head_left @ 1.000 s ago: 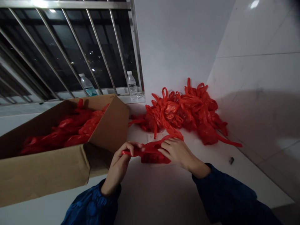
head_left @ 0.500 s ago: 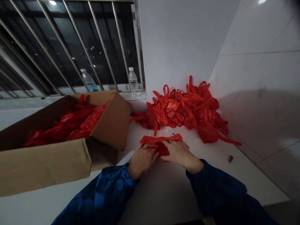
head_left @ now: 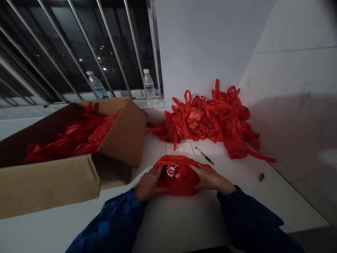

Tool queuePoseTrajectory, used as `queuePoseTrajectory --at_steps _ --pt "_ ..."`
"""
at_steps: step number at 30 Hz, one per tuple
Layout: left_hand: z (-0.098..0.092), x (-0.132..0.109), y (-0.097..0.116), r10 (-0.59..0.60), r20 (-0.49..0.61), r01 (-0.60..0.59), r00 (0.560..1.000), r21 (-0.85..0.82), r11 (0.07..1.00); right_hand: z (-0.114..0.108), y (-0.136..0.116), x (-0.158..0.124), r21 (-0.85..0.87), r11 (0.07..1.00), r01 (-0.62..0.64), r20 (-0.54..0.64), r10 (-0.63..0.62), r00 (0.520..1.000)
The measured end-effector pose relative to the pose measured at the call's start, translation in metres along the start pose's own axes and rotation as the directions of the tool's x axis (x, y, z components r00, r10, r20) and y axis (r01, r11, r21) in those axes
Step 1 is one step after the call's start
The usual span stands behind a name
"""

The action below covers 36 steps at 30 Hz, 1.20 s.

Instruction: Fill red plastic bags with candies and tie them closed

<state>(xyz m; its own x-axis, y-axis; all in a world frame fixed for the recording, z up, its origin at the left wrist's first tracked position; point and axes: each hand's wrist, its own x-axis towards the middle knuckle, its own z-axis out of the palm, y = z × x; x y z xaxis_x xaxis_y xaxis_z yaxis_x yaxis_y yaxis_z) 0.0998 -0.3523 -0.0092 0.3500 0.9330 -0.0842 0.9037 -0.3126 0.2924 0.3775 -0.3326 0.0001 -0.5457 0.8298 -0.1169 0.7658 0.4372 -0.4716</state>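
Observation:
A red plastic bag lies on the white table in front of me with its mouth spread wide. Inside it show small packets, red with white lettering and a bit of yellow; their kind is unclear. My left hand grips the bag's left edge, fingertips tucked inside the opening. On the opposite side, my right hand holds the right edge with its fingers partly hidden in the plastic. Just beyond the bag are a printed white paper and a black pen.
A cardboard box holding red bags stands at the left. Many knotted red bags are heaped against the wall. Two plastic bottles, one clear and one with bluish liquid, stand by the barred window. A small dark object lies at right.
My hands have moved apart, pulling the bag's mouth wide and nearer to me. The packets inside now show, and the pen and paper are more uncovered. The view has shifted slightly.

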Motion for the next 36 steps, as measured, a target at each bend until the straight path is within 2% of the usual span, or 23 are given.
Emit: queuePoseTrajectory --at_steps 2,3,5,7,11,13,16,19,22,24,26,28,30,32,36 --pt "-0.007 0.000 -0.007 0.035 -0.077 -0.038 0.996 -0.041 0.998 -0.012 0.002 -0.008 0.100 0.989 0.110 -0.059 -0.104 0.993" --pt "-0.010 0.000 -0.007 0.034 -0.134 -0.039 0.990 -0.033 0.999 -0.017 0.001 -0.012 0.132 0.983 0.125 -0.105 -0.112 0.988" --pt "-0.014 0.002 -0.002 0.031 -0.247 -0.030 0.969 0.007 1.000 -0.026 -0.006 -0.019 0.161 0.981 0.106 -0.181 -0.076 0.981" --pt "-0.012 0.006 0.007 0.044 -0.304 -0.030 0.952 0.052 0.998 -0.031 -0.018 -0.022 0.116 0.992 0.056 -0.215 -0.030 0.976" --pt "0.003 0.016 0.026 0.029 -0.274 0.004 0.961 0.117 0.993 -0.027 -0.049 -0.008 -0.149 0.977 -0.153 -0.348 0.093 0.933" --pt "0.009 0.019 0.030 0.018 -0.276 0.012 0.961 0.107 0.994 -0.020 -0.060 0.005 -0.229 0.964 -0.134 -0.356 0.046 0.933" --pt "0.011 0.018 0.026 0.052 -0.286 -0.052 0.957 0.010 0.999 -0.007 -0.062 0.025 -0.250 0.965 -0.078 -0.263 0.010 0.965" --pt "0.009 0.015 0.017 0.027 -0.288 -0.084 0.957 -0.188 0.979 0.003 -0.051 0.036 -0.140 0.983 -0.119 -0.271 0.078 0.959" --pt "0.008 0.013 0.010 -0.015 -0.340 -0.120 0.940 -0.372 0.920 0.011 -0.039 0.038 0.082 0.997 -0.001 -0.355 0.030 0.935" --pt "0.007 0.013 0.010 -0.027 -0.388 -0.177 0.921 -0.480 0.859 0.015 -0.036 0.037 0.222 0.971 0.087 -0.381 0.004 0.924" --pt "0.006 0.013 0.012 -0.088 -0.399 -0.213 0.913 -0.648 0.731 0.019 -0.036 0.035 0.345 0.927 0.147 -0.369 -0.010 0.929" --pt "0.006 0.013 0.016 -0.157 -0.354 -0.217 0.922 -0.809 0.547 0.021 -0.039 0.034 0.452 0.870 0.198 -0.349 -0.032 0.936" --pt "0.005 0.012 0.020 -0.163 -0.306 -0.216 0.938 -0.884 0.415 0.021 -0.043 0.033 0.536 0.811 0.236 -0.347 -0.044 0.937" --pt "0.004 0.010 0.021 -0.150 -0.287 -0.211 0.946 -0.899 0.385 0.021 -0.045 0.032 0.594 0.764 0.252 -0.340 -0.046 0.939" --pt "0.002 0.007 0.021 -0.194 -0.311 -0.212 0.930 -0.888 0.409 0.022 -0.045 0.032 0.670 0.707 0.224 -0.273 -0.046 0.961"
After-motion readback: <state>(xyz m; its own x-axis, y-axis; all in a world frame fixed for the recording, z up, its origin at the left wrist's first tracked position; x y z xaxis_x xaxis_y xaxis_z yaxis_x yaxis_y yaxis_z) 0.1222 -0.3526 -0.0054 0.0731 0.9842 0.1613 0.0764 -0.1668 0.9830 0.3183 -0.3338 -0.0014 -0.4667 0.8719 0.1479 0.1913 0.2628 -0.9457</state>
